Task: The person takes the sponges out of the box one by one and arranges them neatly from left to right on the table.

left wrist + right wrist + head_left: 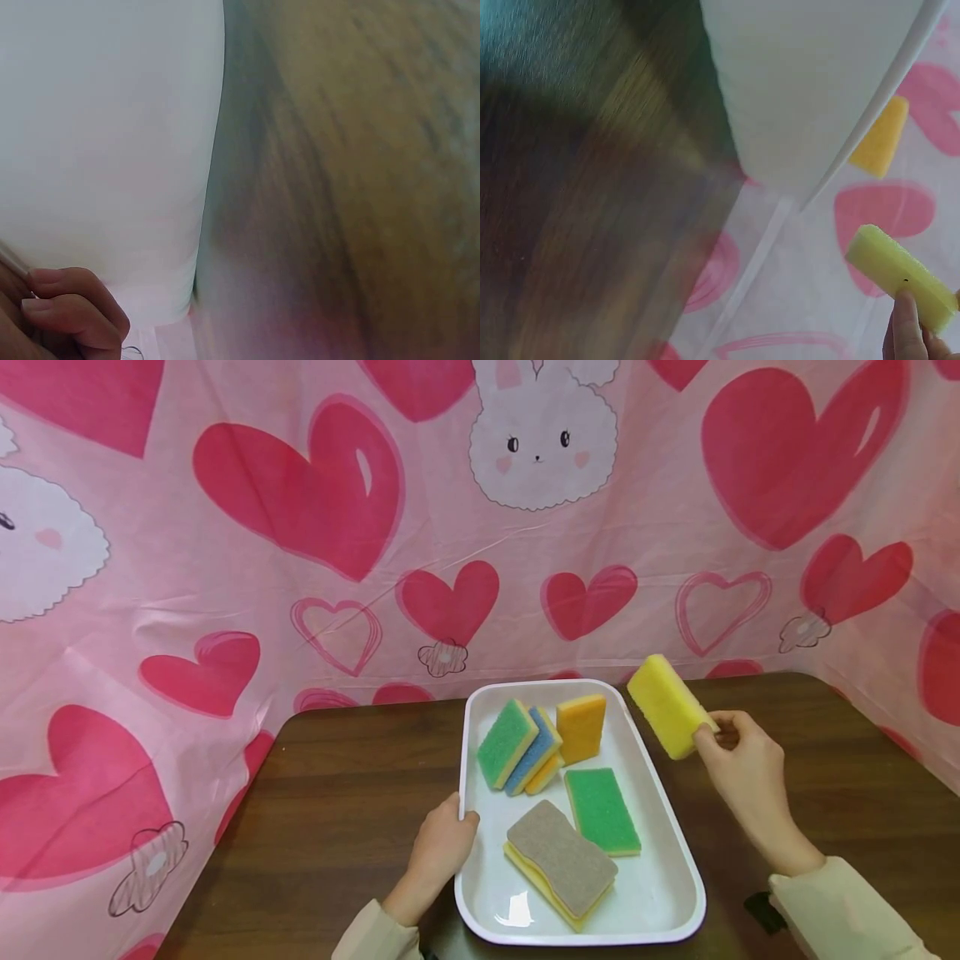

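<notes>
My right hand (750,777) pinches a yellow sponge (670,706) by its lower right end, holding it up beyond the tray's right side. The same sponge (900,277) shows edge-on in the right wrist view. With the thumb over the rim and fingers curled beneath, my left hand (441,843) grips the left side of a white tray (678,835). Inside lean a green sponge (504,745), a blue sponge (534,756) and a partly hidden orange one. Another orange sponge (581,729) stands upright behind. Nearer lie a green sponge (602,812) and a grey-topped yellow sponge (562,858).
The tray rests on a dark brown wooden table (352,793). A pink curtain (442,539) printed with hearts and rabbits hangs behind the table and along its sides.
</notes>
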Demonstrator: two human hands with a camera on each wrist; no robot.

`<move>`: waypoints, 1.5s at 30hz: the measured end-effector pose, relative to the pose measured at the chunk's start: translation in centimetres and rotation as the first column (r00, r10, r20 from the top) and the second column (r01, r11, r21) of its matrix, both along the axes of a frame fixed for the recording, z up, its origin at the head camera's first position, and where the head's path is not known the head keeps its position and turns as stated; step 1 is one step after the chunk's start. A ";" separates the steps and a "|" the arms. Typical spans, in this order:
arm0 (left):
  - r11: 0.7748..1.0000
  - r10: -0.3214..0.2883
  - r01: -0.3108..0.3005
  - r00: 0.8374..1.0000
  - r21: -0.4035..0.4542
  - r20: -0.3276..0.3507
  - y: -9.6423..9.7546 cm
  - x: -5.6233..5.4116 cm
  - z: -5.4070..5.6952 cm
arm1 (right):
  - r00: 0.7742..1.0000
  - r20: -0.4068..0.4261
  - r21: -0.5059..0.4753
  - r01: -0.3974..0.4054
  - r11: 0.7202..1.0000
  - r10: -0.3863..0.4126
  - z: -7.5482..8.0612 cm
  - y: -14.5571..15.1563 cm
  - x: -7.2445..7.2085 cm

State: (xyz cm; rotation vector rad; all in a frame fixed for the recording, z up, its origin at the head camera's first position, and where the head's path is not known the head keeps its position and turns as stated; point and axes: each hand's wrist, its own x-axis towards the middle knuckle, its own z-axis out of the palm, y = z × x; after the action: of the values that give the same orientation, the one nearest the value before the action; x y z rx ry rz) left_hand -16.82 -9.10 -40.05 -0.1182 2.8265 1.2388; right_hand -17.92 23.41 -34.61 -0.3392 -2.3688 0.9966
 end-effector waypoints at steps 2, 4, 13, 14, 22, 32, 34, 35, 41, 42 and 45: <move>1.000 0.000 0.000 1.000 -0.002 -0.002 0.0 0.0 0.0 | 0.999 0.031 -0.026 0.017 1.000 -0.016 -0.1 0.5 -0.5; 1.000 -0.001 0.001 1.000 -0.001 -0.002 0.0 0.0 0.0 | 0.998 0.067 -0.051 0.025 0.998 -0.022 -0.3 1.0 -1.0; 1.000 -0.003 0.003 1.000 0.001 -0.008 0.0 0.0 -0.1 | 0.984 0.173 -0.140 0.054 0.989 -0.029 -1.3 2.5 -2.9; 1.000 -0.002 0.002 1.000 0.000 -0.007 0.0 0.0 -0.1 | 0.983 0.182 -0.142 0.056 0.988 -0.029 -1.5 2.5 -3.2; 1.000 -0.003 0.003 1.000 0.007 0.002 0.0 -0.1 -0.1 | 0.958 0.286 -0.190 0.063 0.980 -0.006 -2.5 3.4 -4.4; 1.000 -0.003 0.002 0.999 -0.019 -0.036 0.0 -0.1 -0.2 | 0.891 0.444 -0.276 0.034 0.961 0.095 -3.4 4.2 -5.0; 1.000 -0.002 0.001 0.999 -0.024 -0.053 0.0 -0.1 -0.2 | 0.873 0.475 -0.307 0.042 0.951 0.115 -3.5 4.4 -5.1; 1.000 -0.004 0.002 0.998 -0.029 -0.055 0.0 -0.1 -0.2 | 0.865 0.486 -0.317 0.043 0.947 0.124 -3.5 4.4 -5.1; 1.000 -0.003 0.002 0.999 -0.019 -0.033 -0.1 -0.2 -0.1 | 0.846 0.506 -0.358 0.032 0.933 0.165 -3.8 4.7 -5.3; 1.000 -0.003 0.002 0.999 -0.020 -0.032 -0.1 -0.2 -0.1 | 0.848 0.503 -0.360 0.029 0.932 0.168 -3.9 4.7 -5.4; 1.000 -0.001 0.000 1.000 -0.025 -0.028 -0.1 -0.2 -0.2 | 0.851 0.495 -0.363 0.021 0.931 0.174 -4.3 4.8 -5.5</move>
State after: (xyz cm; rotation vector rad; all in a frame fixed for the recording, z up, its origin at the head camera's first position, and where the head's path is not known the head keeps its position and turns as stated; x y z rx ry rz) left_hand -17.04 -9.17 -40.22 -0.1018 2.8666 1.2142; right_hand -23.42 28.20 -38.91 -0.7383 -2.6787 1.5440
